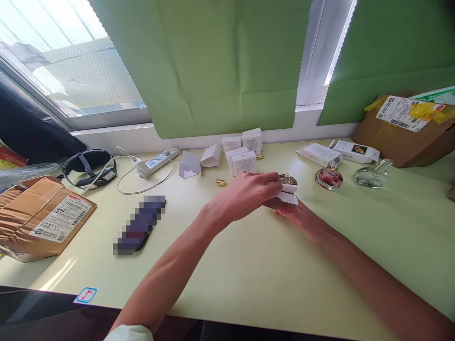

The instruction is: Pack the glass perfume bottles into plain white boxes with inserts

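Note:
My left hand [249, 193] and my right hand [296, 214] meet over the middle of the pale yellow-green table [249, 265], both on a small white carton [288, 193]. The left fingers pinch its upper flap; the right hand cups it from below. A round glass bottle with a gold top [288, 179] shows just behind the carton, partly hidden by it. Whether the bottle is inside the carton I cannot tell.
Several small white boxes [242, 151] stand behind my hands, with a gold cap [220, 182] nearby. Two glass bottles [329, 177] [372, 176] and flat white cartons [320, 154] lie right. Cardboard boxes [42, 218] [408, 128] sit at both sides; a power strip [156, 162], a headset [90, 166] and a dark object [140, 225] lie left.

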Motion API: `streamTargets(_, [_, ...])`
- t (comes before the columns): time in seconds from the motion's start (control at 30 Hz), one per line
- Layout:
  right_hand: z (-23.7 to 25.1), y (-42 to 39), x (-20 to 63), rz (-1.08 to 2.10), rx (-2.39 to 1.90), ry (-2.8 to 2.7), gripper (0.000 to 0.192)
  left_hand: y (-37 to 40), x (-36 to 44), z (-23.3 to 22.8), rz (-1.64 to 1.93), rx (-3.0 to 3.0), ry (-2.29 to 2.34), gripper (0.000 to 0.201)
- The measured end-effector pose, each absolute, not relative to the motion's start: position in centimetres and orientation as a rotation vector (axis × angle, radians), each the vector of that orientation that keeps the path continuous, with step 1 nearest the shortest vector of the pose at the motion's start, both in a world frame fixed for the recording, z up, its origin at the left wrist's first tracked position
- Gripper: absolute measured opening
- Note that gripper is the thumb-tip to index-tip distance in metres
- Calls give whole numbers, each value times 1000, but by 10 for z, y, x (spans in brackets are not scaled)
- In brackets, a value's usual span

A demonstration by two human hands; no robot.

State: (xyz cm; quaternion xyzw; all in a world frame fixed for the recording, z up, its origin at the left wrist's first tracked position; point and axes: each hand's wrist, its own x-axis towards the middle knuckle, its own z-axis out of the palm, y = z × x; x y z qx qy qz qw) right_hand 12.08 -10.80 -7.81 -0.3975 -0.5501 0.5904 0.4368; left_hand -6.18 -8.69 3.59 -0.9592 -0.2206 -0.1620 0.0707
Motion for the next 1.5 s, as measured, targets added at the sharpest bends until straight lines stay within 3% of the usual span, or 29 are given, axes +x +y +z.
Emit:
streamTargets(0.17, [-76,-112,118,1601,-962,-1248,59,-83,-64,35,-476,-3007,-807,15])
streamTargets(0.83, [-67,-116,128,1481,-1197,-1341,51,-75,-81,46,-507,-3098,-995,19])
streamTargets(1.17, [-38,-123,141,1138,-1458,-1695,58,-63,-90,37,-390,-3107,-1102,16])
streamTargets(1.33, [-9,-114,241,458,-1403,-1358,31,-54,-99,34,-418,-3076,-1204,15])
streamTargets(1.4, [-12,-104,296,63,-1476,-1130,37,-53,-99,34,-434,-3072,-1215,13])
streamTargets(1.5, [-32,-88,360,189,-1815,-1152,65,-54,-97,35,-442,-3081,-1188,14])
